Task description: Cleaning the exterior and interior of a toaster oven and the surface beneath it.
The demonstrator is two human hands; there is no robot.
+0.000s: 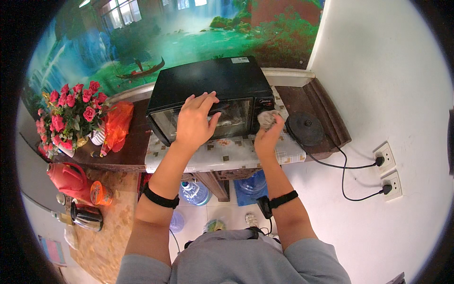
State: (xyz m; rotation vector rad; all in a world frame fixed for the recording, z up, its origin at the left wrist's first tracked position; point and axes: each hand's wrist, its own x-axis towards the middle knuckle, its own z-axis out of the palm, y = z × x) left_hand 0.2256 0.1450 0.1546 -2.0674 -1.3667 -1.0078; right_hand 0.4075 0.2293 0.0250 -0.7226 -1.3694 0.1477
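Shirt, oven on tablecloth — white wall

The room is bright. White window shapes shine on the far poster, so it has glare. The wall on the right looks very pale, with faint, soft shadows near the cords. The oven looks dark. Long edges, like the table's, bend, and black fills the corners. The plugs look clear.
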